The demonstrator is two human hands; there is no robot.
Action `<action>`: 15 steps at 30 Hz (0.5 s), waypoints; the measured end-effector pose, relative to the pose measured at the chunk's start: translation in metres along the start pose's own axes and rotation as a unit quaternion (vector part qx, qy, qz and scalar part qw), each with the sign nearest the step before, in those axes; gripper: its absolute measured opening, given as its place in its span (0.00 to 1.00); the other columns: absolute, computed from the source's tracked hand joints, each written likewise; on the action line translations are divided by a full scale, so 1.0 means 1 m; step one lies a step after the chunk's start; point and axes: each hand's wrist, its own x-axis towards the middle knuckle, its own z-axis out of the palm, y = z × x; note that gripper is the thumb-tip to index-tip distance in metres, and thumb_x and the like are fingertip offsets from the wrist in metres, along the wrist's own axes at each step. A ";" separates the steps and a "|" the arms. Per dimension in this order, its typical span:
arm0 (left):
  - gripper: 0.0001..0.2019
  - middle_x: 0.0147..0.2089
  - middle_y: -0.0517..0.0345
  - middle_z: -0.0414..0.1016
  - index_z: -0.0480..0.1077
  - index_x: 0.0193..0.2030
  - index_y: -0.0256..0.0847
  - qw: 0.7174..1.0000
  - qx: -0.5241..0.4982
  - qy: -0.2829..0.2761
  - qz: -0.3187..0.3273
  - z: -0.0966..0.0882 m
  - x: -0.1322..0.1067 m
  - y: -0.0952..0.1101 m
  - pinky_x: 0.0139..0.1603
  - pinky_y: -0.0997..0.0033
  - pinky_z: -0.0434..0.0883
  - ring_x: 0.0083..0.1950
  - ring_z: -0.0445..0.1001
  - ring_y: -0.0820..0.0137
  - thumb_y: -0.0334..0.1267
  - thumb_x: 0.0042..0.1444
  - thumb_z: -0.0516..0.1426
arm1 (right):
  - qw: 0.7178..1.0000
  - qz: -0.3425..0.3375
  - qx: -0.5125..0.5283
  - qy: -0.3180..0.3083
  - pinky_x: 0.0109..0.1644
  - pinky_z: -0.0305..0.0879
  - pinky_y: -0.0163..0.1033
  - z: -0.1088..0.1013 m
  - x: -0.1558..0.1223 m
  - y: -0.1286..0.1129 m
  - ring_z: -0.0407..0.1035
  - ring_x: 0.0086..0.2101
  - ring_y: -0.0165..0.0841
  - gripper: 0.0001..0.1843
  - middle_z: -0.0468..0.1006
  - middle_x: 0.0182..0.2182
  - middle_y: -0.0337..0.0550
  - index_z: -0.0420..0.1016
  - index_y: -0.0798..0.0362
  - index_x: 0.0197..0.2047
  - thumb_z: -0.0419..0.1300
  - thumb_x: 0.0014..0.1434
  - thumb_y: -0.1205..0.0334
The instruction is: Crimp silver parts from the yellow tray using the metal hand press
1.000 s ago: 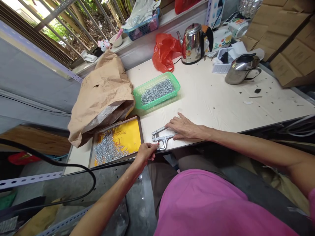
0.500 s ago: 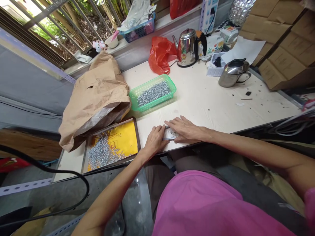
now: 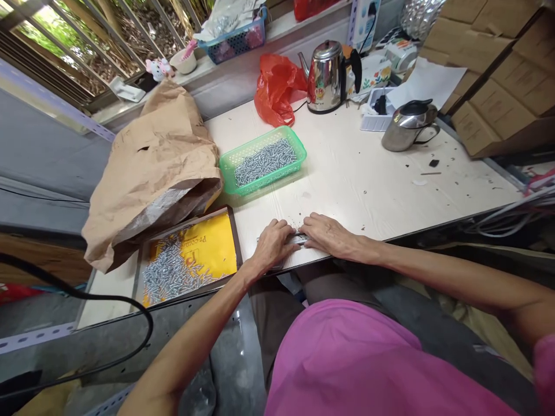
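At the table's front edge, my left hand (image 3: 273, 244) is closed over the left end of a flat, narrow, silvery piece (image 3: 299, 238). My right hand (image 3: 328, 236) grips the other end, with its fingers curled over the far side. Only a short stretch of the piece shows between the hands, so its kind is unclear. Small dark specks lie on the table just beyond my fingertips. Left of my hands, a shallow tray (image 3: 237, 242) with a yellow sheet (image 3: 217, 240) holds a heap of small metal pins or screws (image 3: 169, 271).
Behind the hands stands a green plastic basket (image 3: 302, 151) of similar small metal parts. A brown paper bag (image 3: 151, 156) leans at the left. Farther back are a red plastic bag (image 3: 277, 86), a steel kettle (image 3: 326, 78), a steel pitcher (image 3: 405, 130) and cardboard boxes (image 3: 498, 115).
My fingers have curled more tightly over the silvery piece, and less of it shows. Dark specks now lie on the table beyond it. The view has shifted slightly.
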 end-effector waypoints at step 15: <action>0.21 0.49 0.47 0.72 0.68 0.55 0.37 0.993 0.013 0.109 -0.050 0.017 -0.012 0.014 0.49 0.57 0.70 0.51 0.68 0.58 0.45 0.58 0.59 | 0.998 -0.031 0.025 0.040 0.47 0.61 0.43 0.004 0.006 0.022 0.63 0.44 0.42 0.21 0.72 0.43 0.53 0.72 0.59 0.51 0.61 0.60 0.52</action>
